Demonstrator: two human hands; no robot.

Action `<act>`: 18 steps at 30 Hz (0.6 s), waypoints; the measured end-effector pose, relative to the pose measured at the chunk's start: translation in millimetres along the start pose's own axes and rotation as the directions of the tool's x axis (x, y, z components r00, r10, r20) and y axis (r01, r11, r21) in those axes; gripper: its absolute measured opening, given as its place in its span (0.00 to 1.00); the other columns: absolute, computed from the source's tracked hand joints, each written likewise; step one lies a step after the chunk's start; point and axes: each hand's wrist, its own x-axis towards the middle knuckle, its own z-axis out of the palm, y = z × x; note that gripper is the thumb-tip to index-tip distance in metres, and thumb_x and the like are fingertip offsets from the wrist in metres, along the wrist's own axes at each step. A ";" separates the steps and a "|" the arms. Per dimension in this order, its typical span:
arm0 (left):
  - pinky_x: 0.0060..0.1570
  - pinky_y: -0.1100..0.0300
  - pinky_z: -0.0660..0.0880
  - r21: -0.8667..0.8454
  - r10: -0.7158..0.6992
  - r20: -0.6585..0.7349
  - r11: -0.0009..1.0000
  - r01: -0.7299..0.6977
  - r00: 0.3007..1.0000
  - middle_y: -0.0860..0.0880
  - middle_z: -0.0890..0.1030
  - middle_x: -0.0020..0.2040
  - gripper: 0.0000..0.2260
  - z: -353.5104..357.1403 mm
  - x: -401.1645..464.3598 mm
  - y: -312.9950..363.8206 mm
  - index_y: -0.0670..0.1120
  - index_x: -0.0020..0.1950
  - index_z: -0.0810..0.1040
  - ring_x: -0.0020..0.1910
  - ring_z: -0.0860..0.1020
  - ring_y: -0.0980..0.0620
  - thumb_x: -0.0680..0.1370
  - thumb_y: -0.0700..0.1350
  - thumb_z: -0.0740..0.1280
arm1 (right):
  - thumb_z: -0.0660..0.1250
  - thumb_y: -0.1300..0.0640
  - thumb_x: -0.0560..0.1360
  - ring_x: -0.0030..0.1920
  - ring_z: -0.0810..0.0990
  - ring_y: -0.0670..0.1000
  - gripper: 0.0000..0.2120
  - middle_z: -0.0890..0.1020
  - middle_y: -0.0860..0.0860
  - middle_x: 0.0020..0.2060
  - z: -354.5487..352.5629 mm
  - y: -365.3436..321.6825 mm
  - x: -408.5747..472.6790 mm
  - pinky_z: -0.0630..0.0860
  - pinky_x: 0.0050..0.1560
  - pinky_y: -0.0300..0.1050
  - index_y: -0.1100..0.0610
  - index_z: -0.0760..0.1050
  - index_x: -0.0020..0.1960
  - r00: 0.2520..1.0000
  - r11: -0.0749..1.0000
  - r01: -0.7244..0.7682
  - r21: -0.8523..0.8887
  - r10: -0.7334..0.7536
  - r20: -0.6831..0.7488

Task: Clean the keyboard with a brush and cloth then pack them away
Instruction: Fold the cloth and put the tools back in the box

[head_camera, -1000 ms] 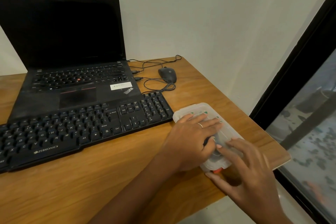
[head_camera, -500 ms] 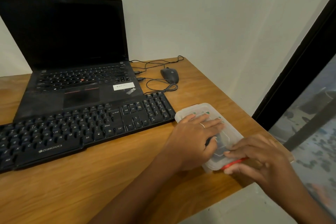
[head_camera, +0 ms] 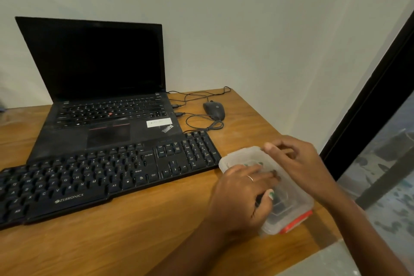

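Clear lidded box [head_camera: 289,188] just right of keyboard [head_camera: 107,177], red latch [head_camera: 295,222] at near end. Left hand [head_camera: 242,192] flat, pressing lid. Right hand [head_camera: 295,161] curled at far edge, apparently gripping it. Step unclear, opening or sealing; far latch likely next.

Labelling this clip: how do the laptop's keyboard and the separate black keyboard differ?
The external keyboard lies nearer the person and is wider, with a number pad; the laptop keyboard is narrower, without one. The laptop keyboard has a red pointing nub; the external keyboard shows white Zebronics lettering. Both are black.
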 end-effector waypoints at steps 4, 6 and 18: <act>0.61 0.57 0.68 -0.041 0.020 -0.018 0.999 -0.021 1.000 0.55 0.82 0.60 0.21 1.9 -1.4 -3.5 0.50 0.60 0.82 0.63 0.76 0.53 0.75 0.53 0.56 | 0.55 0.44 0.79 0.40 0.76 0.47 0.20 0.78 0.48 0.36 29.5 1.5 48.3 0.70 0.41 0.41 0.56 0.78 0.41 0.942 0.972 0.001 -0.234 0.077 0.326; 0.63 0.59 0.67 -0.067 0.009 -0.026 0.998 -0.011 1.000 0.57 0.81 0.61 0.21 1.5 -2.6 -4.9 0.52 0.60 0.82 0.65 0.75 0.55 0.74 0.53 0.57 | 0.49 0.39 0.78 0.36 0.73 0.50 0.28 0.75 0.51 0.33 39.2 2.2 65.5 0.69 0.40 0.42 0.58 0.74 0.36 0.847 0.914 -0.041 -0.404 0.246 0.471; 0.63 0.58 0.67 -0.075 0.027 -0.023 0.997 -0.029 0.999 0.57 0.81 0.61 0.22 2.1 -1.3 -8.0 0.52 0.60 0.83 0.66 0.74 0.55 0.71 0.51 0.57 | 0.56 0.43 0.79 0.27 0.64 0.46 0.25 0.67 0.50 0.26 49.8 5.8 76.3 0.63 0.32 0.36 0.57 0.65 0.29 0.868 0.950 -0.149 -0.275 0.259 0.423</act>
